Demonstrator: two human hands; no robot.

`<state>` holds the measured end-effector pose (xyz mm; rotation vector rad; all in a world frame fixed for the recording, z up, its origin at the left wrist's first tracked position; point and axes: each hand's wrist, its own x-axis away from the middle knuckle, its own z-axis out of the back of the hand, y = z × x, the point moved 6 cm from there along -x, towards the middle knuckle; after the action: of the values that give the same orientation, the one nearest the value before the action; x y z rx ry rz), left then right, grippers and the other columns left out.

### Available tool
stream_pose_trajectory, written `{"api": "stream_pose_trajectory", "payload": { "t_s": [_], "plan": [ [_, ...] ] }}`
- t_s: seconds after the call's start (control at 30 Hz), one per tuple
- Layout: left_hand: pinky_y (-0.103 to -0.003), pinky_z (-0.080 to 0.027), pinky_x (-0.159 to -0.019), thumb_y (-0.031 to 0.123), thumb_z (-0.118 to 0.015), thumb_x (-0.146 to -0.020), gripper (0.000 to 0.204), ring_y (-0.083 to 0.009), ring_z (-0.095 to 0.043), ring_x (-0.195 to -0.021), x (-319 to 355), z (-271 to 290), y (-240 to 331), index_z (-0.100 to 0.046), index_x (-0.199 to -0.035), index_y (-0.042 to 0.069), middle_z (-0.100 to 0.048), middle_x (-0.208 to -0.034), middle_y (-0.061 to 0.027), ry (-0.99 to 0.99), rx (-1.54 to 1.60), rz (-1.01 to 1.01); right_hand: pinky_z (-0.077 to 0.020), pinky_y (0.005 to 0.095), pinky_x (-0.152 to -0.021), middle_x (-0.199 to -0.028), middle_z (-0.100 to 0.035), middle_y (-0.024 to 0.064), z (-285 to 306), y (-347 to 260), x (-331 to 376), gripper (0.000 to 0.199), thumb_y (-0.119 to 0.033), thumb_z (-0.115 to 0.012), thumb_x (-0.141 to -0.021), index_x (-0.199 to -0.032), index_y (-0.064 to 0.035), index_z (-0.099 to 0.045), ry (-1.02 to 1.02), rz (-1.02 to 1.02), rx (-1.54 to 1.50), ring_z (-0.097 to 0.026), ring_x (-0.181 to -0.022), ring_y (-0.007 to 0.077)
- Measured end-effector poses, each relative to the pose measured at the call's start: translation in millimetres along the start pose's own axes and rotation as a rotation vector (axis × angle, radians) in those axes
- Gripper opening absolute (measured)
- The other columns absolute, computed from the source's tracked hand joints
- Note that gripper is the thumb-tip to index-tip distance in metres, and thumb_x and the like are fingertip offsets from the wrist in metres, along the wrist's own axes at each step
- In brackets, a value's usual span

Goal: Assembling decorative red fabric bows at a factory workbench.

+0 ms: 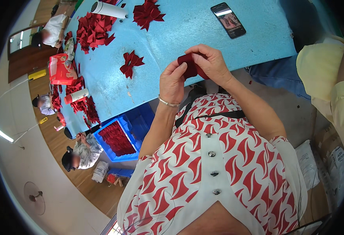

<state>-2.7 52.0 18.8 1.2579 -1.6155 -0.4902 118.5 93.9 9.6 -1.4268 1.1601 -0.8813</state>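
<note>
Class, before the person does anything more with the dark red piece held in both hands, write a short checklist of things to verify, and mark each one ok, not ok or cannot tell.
1. Left hand grips the red piece: ok.
2. Right hand grips it too: ok.
3. Piece held above the blue table edge: ok.
4. Finished red bow lies apart from the hands: ok.
5. Phone lies apart from the hands: ok.
6. Fold in the piece is even: cannot tell, fingers cover it.

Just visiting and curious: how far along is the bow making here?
Done, it seems: one finished red bow lies on the blue table, another farther back. In hand: the left hand and right hand fold a dark red piece. Left: a heap of cut red pieces and a blue crate holding more.
</note>
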Motion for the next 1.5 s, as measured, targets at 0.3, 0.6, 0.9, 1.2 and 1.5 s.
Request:
{"api": "stream_pose_trajectory", "payload": {
  "t_s": [0.3, 0.6, 0.9, 1.2, 1.5],
  "plan": [
    [-0.024, -0.046, -0.064, 0.003, -0.061, -0.077, 0.015, -0.0109, -0.056, -0.072, 6.2, -0.7, 6.8, -0.058, -0.092, 0.001, -0.061, -0.083, -0.0052, 0.059, -0.244, -0.14, -0.0464, 0.0214, -0.07, -0.087, -0.062, 0.0044, -1.5, -12.5, 6.2, 0.017, -0.009, -0.051, -0.085, -0.097, -0.0025, -0.062, -0.02, -0.25, -0.372, -0.056, -0.08, 0.0091],
    [-0.02, -0.045, -0.051, 0.005, -0.065, -0.075, 0.019, -0.0081, -0.055, -0.065, 0.2, 2.5, -1.0, -0.057, -0.092, 0.0, -0.059, -0.079, -0.005, 0.117, -0.307, -0.128, -0.0473, 0.0223, -0.069, -0.086, -0.062, 0.0039, -2.6, -1.4, 8.2, 0.016, -0.012, -0.056, -0.083, -0.096, -0.0038, -0.063, -0.044, -0.327, -0.467, -0.057, -0.078, 0.0094],
    [-0.024, -0.047, -0.068, 0.0, -0.064, -0.075, 0.025, -0.0114, -0.056, -0.075, -6.2, -11.7, 15.1, -0.056, -0.098, 0.0, -0.059, -0.085, -0.0067, -0.037, -0.276, -0.334, -0.0469, 0.0221, -0.068, -0.083, -0.062, 0.004, 3.3, 4.2, -2.6, 0.017, -0.014, -0.058, -0.082, -0.094, -0.0029, -0.063, -0.126, -0.335, -0.392, -0.057, -0.073, 0.0092],
    [-0.026, -0.045, -0.073, -0.001, -0.062, -0.076, 0.016, -0.0131, -0.056, -0.079, -17.0, 7.6, 17.3, -0.056, -0.089, 0.005, -0.06, -0.086, -0.0049, -0.029, 0.013, -0.221, -0.047, 0.0224, -0.071, -0.088, -0.061, 0.004, 1.9, 8.0, 7.3, 0.032, -0.014, -0.059, -0.081, -0.112, -0.0063, -0.054, -0.227, -0.321, -0.446, -0.057, -0.078, 0.0093],
    [-0.029, -0.045, -0.073, 0.0, -0.061, -0.077, 0.014, -0.0147, -0.056, -0.077, -18.5, 14.7, 23.0, -0.051, -0.081, 0.008, -0.059, -0.082, -0.0045, 0.058, 0.116, -0.26, -0.0476, 0.0206, -0.067, -0.086, -0.06, 0.0042, -4.0, 9.0, 18.2, 0.043, -0.008, -0.065, -0.074, -0.114, -0.0059, -0.051, -0.212, -0.286, -0.282, -0.057, -0.078, 0.0092]
  ]
}}
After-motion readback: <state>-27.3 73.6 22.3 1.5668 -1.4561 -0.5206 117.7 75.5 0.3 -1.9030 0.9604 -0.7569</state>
